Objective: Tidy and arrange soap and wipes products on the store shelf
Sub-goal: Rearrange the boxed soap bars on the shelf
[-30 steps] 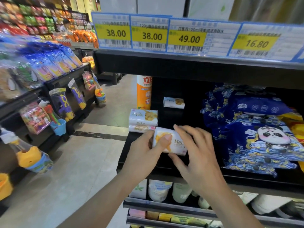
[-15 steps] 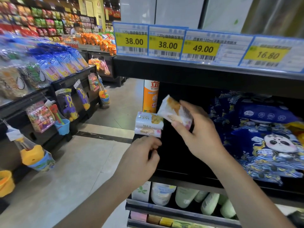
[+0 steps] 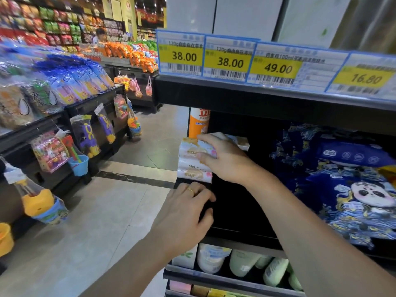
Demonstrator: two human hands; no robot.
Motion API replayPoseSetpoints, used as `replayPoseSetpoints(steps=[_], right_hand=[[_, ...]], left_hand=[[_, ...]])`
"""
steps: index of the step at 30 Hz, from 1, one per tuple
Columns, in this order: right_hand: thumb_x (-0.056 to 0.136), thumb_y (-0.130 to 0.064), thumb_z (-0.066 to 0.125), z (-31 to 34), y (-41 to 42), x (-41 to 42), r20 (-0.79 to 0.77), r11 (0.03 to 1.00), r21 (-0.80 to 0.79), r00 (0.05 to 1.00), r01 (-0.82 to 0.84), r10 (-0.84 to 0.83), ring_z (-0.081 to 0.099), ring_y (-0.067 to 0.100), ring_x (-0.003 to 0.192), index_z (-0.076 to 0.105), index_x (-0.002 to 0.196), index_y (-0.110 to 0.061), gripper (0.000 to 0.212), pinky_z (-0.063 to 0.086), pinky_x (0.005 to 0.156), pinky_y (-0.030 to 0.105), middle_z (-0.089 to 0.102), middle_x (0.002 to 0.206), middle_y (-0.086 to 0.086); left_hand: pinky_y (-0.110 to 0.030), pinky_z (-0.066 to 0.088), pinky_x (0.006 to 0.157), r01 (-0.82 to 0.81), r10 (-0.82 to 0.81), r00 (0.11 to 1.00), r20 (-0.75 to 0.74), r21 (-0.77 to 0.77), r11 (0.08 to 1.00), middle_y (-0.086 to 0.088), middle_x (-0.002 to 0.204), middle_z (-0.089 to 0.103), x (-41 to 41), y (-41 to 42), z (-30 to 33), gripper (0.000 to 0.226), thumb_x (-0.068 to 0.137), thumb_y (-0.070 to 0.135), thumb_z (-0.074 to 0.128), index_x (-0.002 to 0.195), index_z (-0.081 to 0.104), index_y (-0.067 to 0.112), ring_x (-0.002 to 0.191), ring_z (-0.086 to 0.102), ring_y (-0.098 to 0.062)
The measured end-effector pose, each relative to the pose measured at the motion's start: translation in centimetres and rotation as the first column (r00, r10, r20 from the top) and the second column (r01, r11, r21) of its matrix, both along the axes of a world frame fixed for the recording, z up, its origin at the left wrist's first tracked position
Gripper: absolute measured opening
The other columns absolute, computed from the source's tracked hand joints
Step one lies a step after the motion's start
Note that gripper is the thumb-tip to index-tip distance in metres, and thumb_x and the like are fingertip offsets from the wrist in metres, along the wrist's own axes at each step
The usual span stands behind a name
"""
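Right grip (image 3: 225, 158): fingers curled over the top soap bar (image 3: 194, 147), thumb pressed to its front face, bar pinched between them. Bar seated on top of a stack of two more soap bars (image 3: 192, 170), at the left end of the dark shelf (image 3: 235, 211). Wrappers white with gold print; "MeLy" legible on the middle bar. A further soap bar (image 3: 241, 142) partly visible behind the right fingers, deeper on the shelf.

Left grip (image 3: 188, 207): fingers loosely spread, holding nothing, fingertips resting on the shelf edge just below the stack. Gold ring (image 3: 190, 190) on one finger.

Orange spray can (image 3: 198, 122) upright behind the stack, top hidden by the shelf above. Blue wipes packs (image 3: 351, 189) with a panda print piled at the right of the same shelf, well apart from the soap; bare dark shelf between.

Price tags (image 3: 230, 61) along the upper shelf edge: 38.00, 38.00, 49.00, 16.80.

Lower shelf: white and pale green bottles (image 3: 242, 261) lying or tilted; labels not legible.

Across the aisle at left: bagged snacks (image 3: 70, 80) on a dark rack, hanging toy packs (image 3: 49, 151) on its front. Person (image 3: 100, 35) in the far background, blurred. Floor (image 3: 85, 221) pale tile with one dark stripe.
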State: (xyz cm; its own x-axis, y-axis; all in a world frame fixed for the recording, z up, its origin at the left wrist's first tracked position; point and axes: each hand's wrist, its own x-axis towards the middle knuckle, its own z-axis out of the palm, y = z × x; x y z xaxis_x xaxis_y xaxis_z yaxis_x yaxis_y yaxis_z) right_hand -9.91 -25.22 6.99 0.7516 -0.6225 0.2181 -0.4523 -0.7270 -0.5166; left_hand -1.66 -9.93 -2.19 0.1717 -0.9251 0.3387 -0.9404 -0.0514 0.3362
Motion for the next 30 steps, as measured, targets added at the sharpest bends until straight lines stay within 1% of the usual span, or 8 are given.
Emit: replayPoseSetpoints(steps=[5,8,15,19,22,25,28,30], right_hand=[[0.098,-0.045,0.063,0.0,-0.2,-0.5,0.008,1.0,0.025,1.0,-0.018,0.018,0.04,0.0,0.123,0.042,0.151,-0.038,0.057,0.032,0.094,0.016,0.038,0.149,-0.016],[0.097,-0.056,0.059,-0.2,-0.5,-0.8,0.08,0.998,0.059,0.997,-0.005,0.0,0.036,-0.002,0.121,0.045,0.148,-0.041,0.055,0.031,0.097,0.022,0.04,0.144,-0.018],[0.101,-0.049,0.053,-1.2,-3.2,-1.7,0.386,0.94,0.136,0.858,0.312,-0.34,0.061,0.016,0.118,0.064,0.127,-0.034,0.032,0.048,0.098,0.032,0.062,0.131,-0.003],[0.081,-0.074,0.057,-1.6,-1.7,-2.0,0.33,0.993,0.106,0.94,0.057,-0.089,0.044,0.001,0.131,0.051,0.138,-0.053,0.061,0.038,0.107,0.023,0.042,0.142,-0.023],[0.08,-0.066,0.071,-2.0,-0.6,-2.4,0.25,0.998,-0.056,0.967,-0.031,0.044,0.025,-0.009,0.134,0.048,0.145,-0.049,0.071,0.023,0.106,0.013,0.032,0.15,-0.031],[0.081,-0.065,0.07,-1.4,-0.4,-2.6,0.231,0.999,-0.037,0.972,-0.029,0.037,0.017,-0.009,0.137,0.044,0.147,-0.05,0.073,0.018,0.105,0.01,0.026,0.155,-0.029],[0.087,-0.062,0.063,-1.3,-1.6,-2.1,0.413,0.996,0.037,0.907,0.081,-0.089,0.04,0.001,0.136,0.058,0.136,-0.045,0.052,0.034,0.111,0.02,0.045,0.145,-0.02],[0.095,-0.044,0.065,-1.9,-4.0,-1.7,0.518,0.952,0.145,0.799,0.269,-0.305,0.057,0.011,0.123,0.065,0.128,-0.037,0.034,0.047,0.106,0.032,0.06,0.134,-0.01]], left_hand=[[-0.03,0.038,0.097,0.0,0.0,1.0,0.001,0.027,1.0,0.022,0.126,0.051,0.0,-0.1,0.2,0.044,0.091,0.052,0.029,0.125,0.055,0.042,0.114,0.043,-0.009],[-0.03,0.039,0.095,0.02,-0.022,0.999,0.036,0.033,0.999,0.021,0.124,0.052,0.1,-0.3,0.5,0.044,0.091,0.051,0.029,0.124,0.057,0.041,0.113,0.044,-0.011],[-0.029,0.043,0.094,-0.022,0.022,1.0,-0.009,-0.055,0.998,0.018,0.118,0.054,0.2,-0.6,0.3,0.036,0.088,0.052,0.046,0.117,0.061,0.036,0.11,0.046,-0.01],[-0.03,0.045,0.087,-0.088,0.082,0.995,-0.051,-0.139,0.986,0.016,0.112,0.047,0.1,-0.5,0.0,0.033,0.08,0.051,0.058,0.109,0.051,0.036,0.103,0.041,-0.012],[-0.032,0.046,0.086,-0.098,0.089,0.994,-0.065,-0.146,0.985,0.015,0.114,0.045,0.2,-0.5,0.0,0.034,0.079,0.051,0.06,0.107,0.049,0.035,0.101,0.04,-0.012],[-0.03,0.045,0.083,-0.102,0.094,0.994,-0.062,-0.143,0.984,0.015,0.112,0.046,0.1,-0.3,0.0,0.031,0.08,0.05,0.058,0.106,0.05,0.035,0.098,0.037,-0.009],[-0.028,0.042,0.082,-0.092,0.088,0.995,-0.037,-0.125,0.988,0.018,0.107,0.05,0.0,-0.3,0.0,0.028,0.083,0.05,0.05,0.106,0.053,0.035,0.098,0.04,-0.008],[-0.029,0.043,0.085,-0.073,0.072,0.997,-0.01,-0.089,0.993,0.019,0.107,0.054,0.0,-0.3,0.1,0.03,0.085,0.05,0.046,0.108,0.058,0.035,0.101,0.047,-0.009]])
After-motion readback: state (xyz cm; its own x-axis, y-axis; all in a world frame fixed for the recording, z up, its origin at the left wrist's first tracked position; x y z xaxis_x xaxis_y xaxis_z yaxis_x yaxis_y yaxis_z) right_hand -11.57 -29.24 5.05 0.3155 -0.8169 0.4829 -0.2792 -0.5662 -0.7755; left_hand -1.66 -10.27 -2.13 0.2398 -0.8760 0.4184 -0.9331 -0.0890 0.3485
